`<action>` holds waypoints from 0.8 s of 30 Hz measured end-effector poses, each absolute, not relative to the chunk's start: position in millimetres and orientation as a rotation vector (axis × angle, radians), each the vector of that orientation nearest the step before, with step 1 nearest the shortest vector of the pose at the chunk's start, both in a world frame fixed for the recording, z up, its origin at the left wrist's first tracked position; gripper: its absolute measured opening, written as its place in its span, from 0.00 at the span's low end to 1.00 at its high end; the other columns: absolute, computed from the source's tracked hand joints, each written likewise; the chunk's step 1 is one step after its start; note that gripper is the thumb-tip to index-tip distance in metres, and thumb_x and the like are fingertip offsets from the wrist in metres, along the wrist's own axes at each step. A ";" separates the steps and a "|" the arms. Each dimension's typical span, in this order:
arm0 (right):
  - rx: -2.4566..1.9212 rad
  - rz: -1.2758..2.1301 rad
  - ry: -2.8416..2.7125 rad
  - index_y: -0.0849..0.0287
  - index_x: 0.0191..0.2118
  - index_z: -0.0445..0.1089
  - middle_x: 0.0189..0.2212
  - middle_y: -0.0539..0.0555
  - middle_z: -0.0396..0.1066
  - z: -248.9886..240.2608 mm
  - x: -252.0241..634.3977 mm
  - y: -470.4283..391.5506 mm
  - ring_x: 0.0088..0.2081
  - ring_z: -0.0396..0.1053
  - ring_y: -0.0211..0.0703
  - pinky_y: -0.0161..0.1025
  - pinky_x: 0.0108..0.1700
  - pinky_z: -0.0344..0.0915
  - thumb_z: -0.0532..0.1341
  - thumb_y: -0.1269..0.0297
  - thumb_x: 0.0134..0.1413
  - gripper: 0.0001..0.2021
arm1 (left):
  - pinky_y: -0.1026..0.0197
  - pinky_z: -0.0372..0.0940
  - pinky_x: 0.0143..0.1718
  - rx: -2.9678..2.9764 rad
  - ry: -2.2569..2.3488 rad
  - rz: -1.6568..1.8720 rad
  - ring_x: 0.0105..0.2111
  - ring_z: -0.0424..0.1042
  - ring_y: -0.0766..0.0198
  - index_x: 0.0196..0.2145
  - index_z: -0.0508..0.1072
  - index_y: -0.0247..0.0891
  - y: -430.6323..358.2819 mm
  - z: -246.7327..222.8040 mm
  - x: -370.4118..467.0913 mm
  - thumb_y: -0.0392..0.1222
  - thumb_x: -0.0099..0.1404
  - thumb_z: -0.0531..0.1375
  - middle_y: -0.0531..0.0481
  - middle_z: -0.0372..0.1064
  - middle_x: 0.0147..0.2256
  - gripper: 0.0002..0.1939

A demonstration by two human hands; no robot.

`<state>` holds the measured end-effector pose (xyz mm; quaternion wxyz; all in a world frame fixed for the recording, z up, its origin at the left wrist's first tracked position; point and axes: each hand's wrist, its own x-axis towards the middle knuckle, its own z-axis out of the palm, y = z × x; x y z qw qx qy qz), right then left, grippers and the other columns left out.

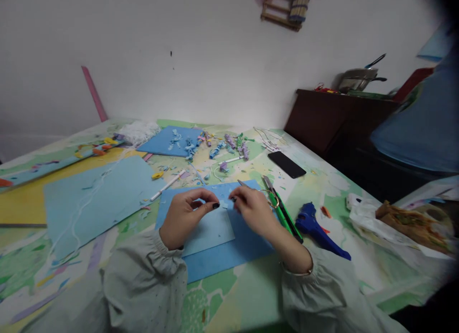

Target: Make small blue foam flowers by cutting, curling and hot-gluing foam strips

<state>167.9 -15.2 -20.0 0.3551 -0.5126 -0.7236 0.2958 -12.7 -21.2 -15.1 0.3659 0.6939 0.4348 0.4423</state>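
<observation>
Over a light blue sheet [211, 237] my left hand [188, 216] is closed, thumb and forefinger pinched together. Facing it a short gap away, my right hand [253, 211] has its fingertips drawn together too. Whatever is in either pinch is too small to make out; a tiny pale scrap shows between the hands. Under the light sheet lies a darker blue sheet [211, 263]. Scissors with a gold handle [274, 200] are partly hidden behind my right hand. Close by on the right lie a green utility knife [285, 213] and a blue glue gun [321, 231].
A black phone [287, 164] lies at the right. Several curled paper pieces [217, 149] sit at the back beside a blue sheet [168, 140]. Leftward are a pale blue sheet [103, 194] with white string and a white stick [167, 185]. Wrapped food [412, 223] stands far right.
</observation>
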 end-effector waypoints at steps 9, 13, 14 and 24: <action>-2.165 -0.098 -2.096 0.66 0.41 0.64 0.39 0.66 0.66 -22.4 196.6 -8.2 0.42 0.65 0.55 0.44 0.40 0.58 0.55 0.70 0.50 0.11 | 0.66 0.60 0.23 1.844 1.312 0.609 0.22 0.68 0.64 0.22 0.73 0.37 -5.8 -26.4 -22.5 0.42 0.43 0.65 0.53 0.70 0.19 0.08; -2.180 -0.056 -2.118 0.65 0.43 0.62 0.38 0.64 0.66 -27.1 194.8 -7.2 0.39 0.67 0.53 0.42 0.37 0.60 0.51 0.72 0.53 0.11 | 0.67 0.57 0.19 1.798 1.270 0.604 0.17 0.65 0.67 0.24 0.73 0.37 -5.0 -28.0 -23.5 0.42 0.48 0.61 0.54 0.68 0.18 0.06; -2.189 -0.044 -2.110 0.65 0.43 0.62 0.37 0.64 0.67 -26.7 194.5 -6.1 0.39 0.68 0.53 0.42 0.36 0.60 0.50 0.73 0.54 0.11 | 0.66 0.57 0.19 1.790 1.293 0.621 0.16 0.64 0.68 0.24 0.73 0.37 -4.9 -27.5 -23.0 0.43 0.49 0.60 0.54 0.68 0.18 0.07; -2.233 0.033 -2.070 0.75 0.44 0.61 0.35 0.70 0.69 -18.1 189.6 -5.3 0.39 0.69 0.57 0.44 0.36 0.63 0.53 0.73 0.48 0.16 | 0.57 0.60 0.43 2.418 1.306 0.729 0.41 0.66 0.57 0.42 0.72 0.38 -0.7 -35.6 0.0 0.41 0.59 0.52 0.43 0.69 0.41 0.15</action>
